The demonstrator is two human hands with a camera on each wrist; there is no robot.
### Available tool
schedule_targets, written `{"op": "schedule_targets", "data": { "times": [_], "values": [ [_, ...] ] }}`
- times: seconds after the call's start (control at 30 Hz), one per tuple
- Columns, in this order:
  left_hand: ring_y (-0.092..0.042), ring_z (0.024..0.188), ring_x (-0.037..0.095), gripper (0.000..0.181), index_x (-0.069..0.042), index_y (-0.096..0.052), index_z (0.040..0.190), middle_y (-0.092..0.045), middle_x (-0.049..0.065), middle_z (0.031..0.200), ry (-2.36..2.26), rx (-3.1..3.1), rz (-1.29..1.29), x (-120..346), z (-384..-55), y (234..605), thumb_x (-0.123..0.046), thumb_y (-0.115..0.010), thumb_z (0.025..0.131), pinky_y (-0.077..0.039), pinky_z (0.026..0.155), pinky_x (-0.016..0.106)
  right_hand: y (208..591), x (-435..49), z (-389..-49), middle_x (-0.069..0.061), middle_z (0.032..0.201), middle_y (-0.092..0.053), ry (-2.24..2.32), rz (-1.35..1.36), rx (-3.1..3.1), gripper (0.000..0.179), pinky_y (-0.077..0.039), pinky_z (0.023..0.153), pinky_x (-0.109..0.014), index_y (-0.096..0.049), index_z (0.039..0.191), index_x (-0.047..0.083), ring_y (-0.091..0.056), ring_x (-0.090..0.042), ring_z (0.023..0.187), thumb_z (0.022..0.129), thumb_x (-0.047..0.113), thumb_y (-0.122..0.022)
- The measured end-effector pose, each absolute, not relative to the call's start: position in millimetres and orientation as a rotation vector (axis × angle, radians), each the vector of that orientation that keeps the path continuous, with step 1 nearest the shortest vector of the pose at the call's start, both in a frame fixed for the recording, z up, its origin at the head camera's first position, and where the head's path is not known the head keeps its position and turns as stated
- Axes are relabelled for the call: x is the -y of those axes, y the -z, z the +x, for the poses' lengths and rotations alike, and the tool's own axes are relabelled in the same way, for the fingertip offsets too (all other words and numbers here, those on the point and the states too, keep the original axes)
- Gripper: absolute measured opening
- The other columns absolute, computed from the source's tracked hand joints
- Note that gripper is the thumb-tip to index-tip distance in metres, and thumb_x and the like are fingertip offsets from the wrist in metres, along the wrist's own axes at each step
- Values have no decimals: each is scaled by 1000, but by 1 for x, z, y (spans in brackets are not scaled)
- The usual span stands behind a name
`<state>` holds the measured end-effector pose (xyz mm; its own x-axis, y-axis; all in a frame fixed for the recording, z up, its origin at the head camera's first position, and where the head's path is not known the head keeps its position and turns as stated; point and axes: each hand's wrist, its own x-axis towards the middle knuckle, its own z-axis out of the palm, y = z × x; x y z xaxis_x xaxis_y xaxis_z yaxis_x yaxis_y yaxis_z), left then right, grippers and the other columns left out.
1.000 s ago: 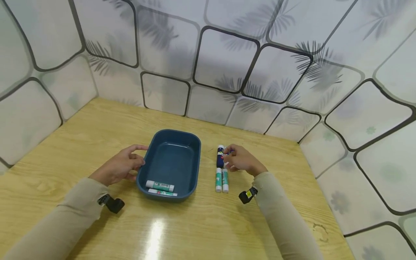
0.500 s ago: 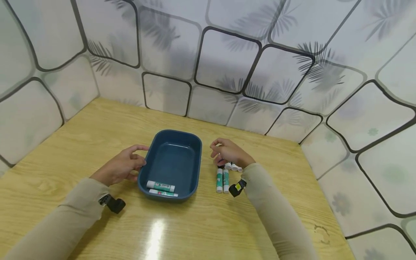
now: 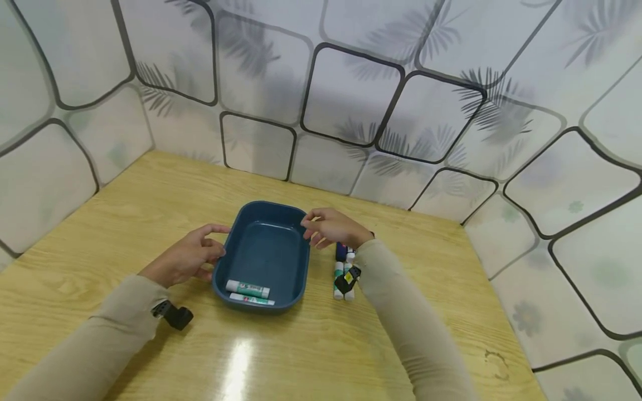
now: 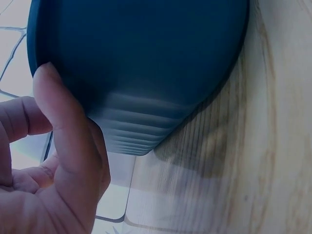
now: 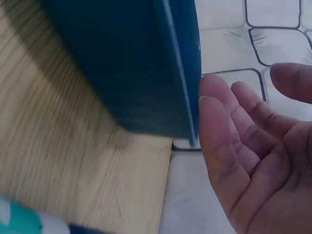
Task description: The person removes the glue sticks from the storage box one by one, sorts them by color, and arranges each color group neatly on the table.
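A dark blue plastic bin (image 3: 266, 250) stands on the table, with two green-and-white glue sticks (image 3: 248, 288) lying at its near end. My left hand (image 3: 193, 253) touches the bin's left side from outside, its fingers loosely bent; the left wrist view has one fingertip against the rim. At the right rim, towards the far corner, is my right hand (image 3: 333, 227), palm turned to the bin and fingers relaxed around nothing. Under and beside the right wrist lie dark blue glue sticks (image 3: 341, 252) and green-and-white glue sticks (image 3: 338, 278), partly hidden by the arm.
The wooden table (image 3: 150, 206) meets a patterned wall covering (image 3: 261, 145) at the back and both sides. A glare spot lies on the table in front of the bin. Black wrist cameras (image 3: 173, 314) stick out below both hands.
My right hand has moved left from above the dark blue glue sticks to the bin's right rim. The left hand and the bin have stayed where they were.
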<state>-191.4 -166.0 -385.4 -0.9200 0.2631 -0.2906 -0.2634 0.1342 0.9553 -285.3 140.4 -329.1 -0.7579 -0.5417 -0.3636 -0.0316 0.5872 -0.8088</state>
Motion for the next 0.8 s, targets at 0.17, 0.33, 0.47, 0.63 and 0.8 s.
{"op": "schedule_targets", "data": {
  "times": [0.17, 0.33, 0.47, 0.63, 0.8],
  "values": [
    [-54, 78, 21, 58, -8, -24, 150, -51, 16, 106, -1846, -2027, 8, 167, -192, 388, 2, -46, 97, -51, 54, 33, 325, -124, -287, -19, 117, -61, 1045, -513, -2209, 40, -55, 79, -38, -52, 129, 0, -65, -26, 91, 101, 28, -53],
    [-55, 77, 21, 58, -8, -24, 149, -51, 17, 107, -1847, -2033, 13, 169, -193, 388, 3, -46, 96, -51, 54, 32, 323, -105, -288, -11, 112, -63, 998, -534, -2180, 35, -55, 77, -35, -55, 127, 4, -66, -24, 93, 99, 26, -56],
    [-56, 77, 21, 58, -8, -24, 149, -52, 17, 108, -1849, -2030, 17, 169, -192, 387, 2, -46, 96, -51, 53, 32, 323, -90, -287, -10, 112, -64, 954, -566, -2138, 30, -54, 79, -35, -56, 123, 7, -66, -24, 94, 99, 25, -57],
    [-58, 77, 20, 59, -8, -23, 150, -53, 17, 108, -1857, -2016, 19, 169, -191, 387, 1, -47, 97, -51, 52, 31, 327, -74, -286, -11, 110, -64, 901, -587, -2097, 25, -55, 77, -35, -59, 118, 8, -67, -24, 91, 98, 22, -59],
    [-57, 77, 20, 58, -7, -24, 149, -52, 16, 105, -1853, -2022, 24, 168, -191, 387, 1, -48, 97, -51, 53, 32, 331, -58, -285, -9, 106, -65, 832, -601, -2086, 22, -55, 75, -34, -61, 114, 10, -67, -23, 89, 95, 21, -63]
  ]
}}
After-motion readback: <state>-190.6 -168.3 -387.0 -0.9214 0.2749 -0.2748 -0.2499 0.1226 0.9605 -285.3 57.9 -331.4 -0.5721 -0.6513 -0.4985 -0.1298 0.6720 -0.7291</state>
